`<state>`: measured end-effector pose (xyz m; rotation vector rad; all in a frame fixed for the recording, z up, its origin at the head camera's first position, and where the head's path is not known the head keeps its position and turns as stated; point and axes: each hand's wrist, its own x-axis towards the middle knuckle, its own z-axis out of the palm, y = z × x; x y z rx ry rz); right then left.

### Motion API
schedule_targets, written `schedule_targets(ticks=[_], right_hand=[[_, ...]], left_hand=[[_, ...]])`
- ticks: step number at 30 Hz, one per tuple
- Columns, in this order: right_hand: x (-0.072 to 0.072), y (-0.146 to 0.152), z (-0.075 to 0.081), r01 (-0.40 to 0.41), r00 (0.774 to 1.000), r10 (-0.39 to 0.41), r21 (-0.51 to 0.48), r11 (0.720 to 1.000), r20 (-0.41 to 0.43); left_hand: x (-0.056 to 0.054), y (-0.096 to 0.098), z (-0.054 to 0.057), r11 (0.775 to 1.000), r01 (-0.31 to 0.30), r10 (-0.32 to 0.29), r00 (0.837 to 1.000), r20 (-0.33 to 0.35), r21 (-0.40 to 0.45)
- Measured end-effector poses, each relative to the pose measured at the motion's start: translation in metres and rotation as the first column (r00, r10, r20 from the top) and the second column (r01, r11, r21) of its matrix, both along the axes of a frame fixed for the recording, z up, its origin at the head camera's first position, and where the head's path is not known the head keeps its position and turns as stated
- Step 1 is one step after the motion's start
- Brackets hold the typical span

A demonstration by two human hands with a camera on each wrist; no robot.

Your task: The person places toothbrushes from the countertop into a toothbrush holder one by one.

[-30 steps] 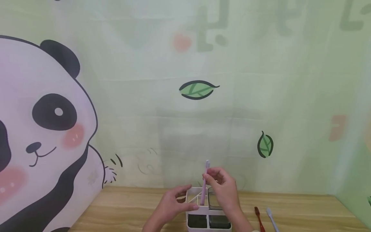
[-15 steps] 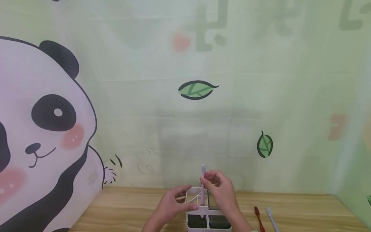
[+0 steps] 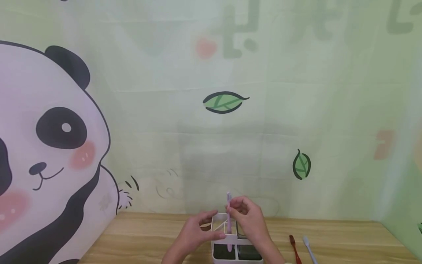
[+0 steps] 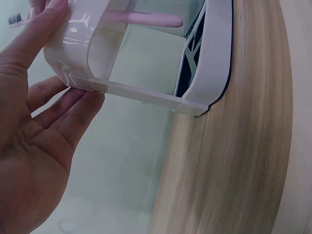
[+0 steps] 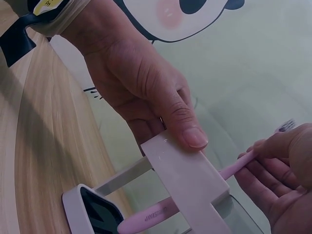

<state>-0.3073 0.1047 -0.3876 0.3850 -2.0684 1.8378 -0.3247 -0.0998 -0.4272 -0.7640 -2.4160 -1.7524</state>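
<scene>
A white toothbrush holder with a divided upper rim and a dark-lined base stands on the table. My left hand grips the left side of its upper rim, thumb across the front and fingers behind, as the left wrist view shows. Between thumb and fingers, my right hand pinches a pink toothbrush near its head, bristles up. The handle passes down through a rim compartment. Its rounded end shows below the rim, close over the dark base. In the left wrist view most of the right hand is hidden.
Right of the holder, a red-brown toothbrush and a light blue toothbrush lie on the wooden table. A clear cup-like part sits in the holder's right side. Behind the table hangs a green backdrop with a panda print.
The right hand has moved down and slightly left, lowering the pink toothbrush through the rim and bringing it upright. Its end now shows below the rim. The left hand has stayed in place.
</scene>
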Motion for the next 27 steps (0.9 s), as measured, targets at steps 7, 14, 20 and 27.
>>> schedule_targets(ticks=[7,14,20,27], right_hand=[[-0.0032,-0.0009,-0.0044,-0.008,1.0,0.008,-0.01,1.0,0.007],[-0.0044,0.0002,-0.0064,-0.009,1.0,0.009,0.006,1.0,0.01],[-0.0044,0.0008,-0.0077,-0.025,0.999,0.025,0.007,1.0,0.02],[-0.0039,0.0022,-0.0079,-0.044,0.998,0.043,0.037,0.998,0.037]], left_hand=[[0.0005,0.0005,0.0018,1.0,0.004,-0.004,1.0,0.012,0.003],[0.0007,0.0,0.0015,1.0,0.012,-0.012,1.0,0.018,0.01],[0.0005,-0.0004,0.0008,1.0,0.012,-0.011,1.0,0.02,-0.004],[-0.0001,-0.0005,0.0001,1.0,0.004,-0.004,1.0,0.013,-0.007]])
